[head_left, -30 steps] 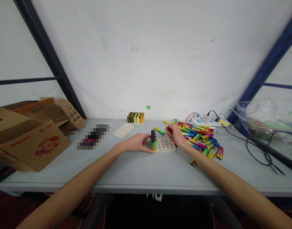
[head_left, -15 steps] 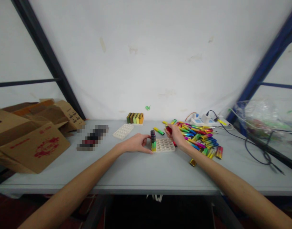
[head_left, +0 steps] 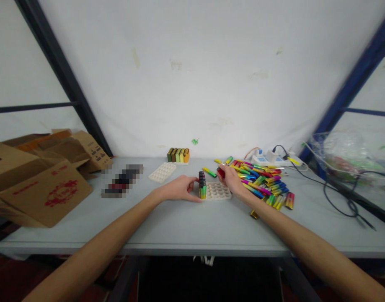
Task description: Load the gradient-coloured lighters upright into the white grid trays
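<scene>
On table (head_left: 179,226), tray (head_left: 219,191) w/ upright lighters (head_left: 202,185) is steadied by L hand (head_left: 179,188), fingers part-open; red lighter (head_left: 221,172) is gripped in R hand (head_left: 231,180).

No readable text, blurred print (head_left: 62,193) on cardboard box (head_left: 32,203)

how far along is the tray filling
Still early, by the look of it. One block of lighters stands packed at the back. The near tray has just its left end filled, with the left hand beside it; its other visible sockets are bare. The right hand holds a red item. A loose pile and an empty white tray remain.
</scene>
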Motion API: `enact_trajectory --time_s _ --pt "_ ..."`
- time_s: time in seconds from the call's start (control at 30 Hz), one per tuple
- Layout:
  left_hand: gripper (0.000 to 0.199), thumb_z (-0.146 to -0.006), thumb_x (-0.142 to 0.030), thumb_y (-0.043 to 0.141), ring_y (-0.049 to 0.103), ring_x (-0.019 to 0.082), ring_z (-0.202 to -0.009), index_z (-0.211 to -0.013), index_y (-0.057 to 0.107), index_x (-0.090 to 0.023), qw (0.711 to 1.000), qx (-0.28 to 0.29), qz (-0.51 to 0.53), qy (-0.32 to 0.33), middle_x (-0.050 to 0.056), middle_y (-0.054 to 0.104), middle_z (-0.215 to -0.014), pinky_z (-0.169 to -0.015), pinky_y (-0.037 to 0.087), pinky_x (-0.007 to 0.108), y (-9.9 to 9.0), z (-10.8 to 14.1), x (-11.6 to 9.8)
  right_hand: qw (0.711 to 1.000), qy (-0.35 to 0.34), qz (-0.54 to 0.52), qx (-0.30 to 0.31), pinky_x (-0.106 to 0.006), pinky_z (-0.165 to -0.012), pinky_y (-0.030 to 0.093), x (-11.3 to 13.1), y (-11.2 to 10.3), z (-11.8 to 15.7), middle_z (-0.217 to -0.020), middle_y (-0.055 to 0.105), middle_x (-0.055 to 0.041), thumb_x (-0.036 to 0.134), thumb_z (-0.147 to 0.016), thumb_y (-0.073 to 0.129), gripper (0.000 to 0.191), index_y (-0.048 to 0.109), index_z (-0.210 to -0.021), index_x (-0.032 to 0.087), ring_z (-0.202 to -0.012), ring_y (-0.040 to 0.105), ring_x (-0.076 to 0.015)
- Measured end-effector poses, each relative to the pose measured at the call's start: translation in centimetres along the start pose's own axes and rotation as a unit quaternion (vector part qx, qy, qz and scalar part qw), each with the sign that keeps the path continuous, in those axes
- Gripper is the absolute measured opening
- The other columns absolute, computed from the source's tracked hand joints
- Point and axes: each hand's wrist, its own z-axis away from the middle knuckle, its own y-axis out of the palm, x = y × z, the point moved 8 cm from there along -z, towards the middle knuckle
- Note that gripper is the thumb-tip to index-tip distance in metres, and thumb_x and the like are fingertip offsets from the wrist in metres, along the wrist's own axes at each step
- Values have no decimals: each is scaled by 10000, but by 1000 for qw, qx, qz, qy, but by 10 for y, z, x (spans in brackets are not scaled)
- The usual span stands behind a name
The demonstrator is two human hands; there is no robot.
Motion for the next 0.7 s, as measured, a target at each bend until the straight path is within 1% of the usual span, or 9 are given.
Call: enact_trajectory --time_s 0.1,0.2,0.27,0.43,0.6,0.7 --pt "616 -697 -697 768 564 173 -651 -987 632 -171 1000 -1 -7 -3 -13 608 -736 -573 345 263 0 0 1 999 -21 38 -16 -324 -584 350 3 -5 0 -509 434 7 497 -991 319 504 387 -557 249 -518 409 -166" --pt "628 -688 -710 763 562 170 -646 -986 629 -174 1000 0 -7 -8 -16 608 -738 -568 342 260 1 0 2 998 -38 52 -21 -313 -569 330 6 -7 -1 -510 437 10 493 -974 312 468 366 -576 253 -527 395 -162" --pt "631 -683 -717 758 561 166 -640 -982 629 -176 1000 1 -4 -10 -18 607 -737 -565 340 259 1 0 2 998 -45 52 -13 -309 -556 314 9 -6 -1 -505 418 16 501 -961 301 466 354 -570 254 -518 376 -154" --pt "619 -687 -709 754 563 170 -644 -980 629 -179 1000 3 -3 -11 -16 608 -736 -568 340 263 1 0 2 999 -20 22 12 -302 -527 291 5 -1 0 -483 368 33 550 -962 293 498 365 -568 254 -499 364 -147" --pt "612 -692 -706 752 563 173 -637 -970 626 -175 1000 2 -3 -8 -16 604 -729 -561 343 265 0 1 0 1000 -19 8 11 -305 -530 302 2 -1 -2 -491 382 27 597 -980 303 543 383 -571 249 -500 359 -148" --pt "656 -666 -725 764 562 177 -644 -990 626 -172 1000 4 -11 -10 -12 607 -741 -560 338 266 0 1 -2 999 -16 -12 36 -305 -524 318 2 4 -3 -516 390 25 639 -1000 268 590 421 -592 240 -497 357 -148"
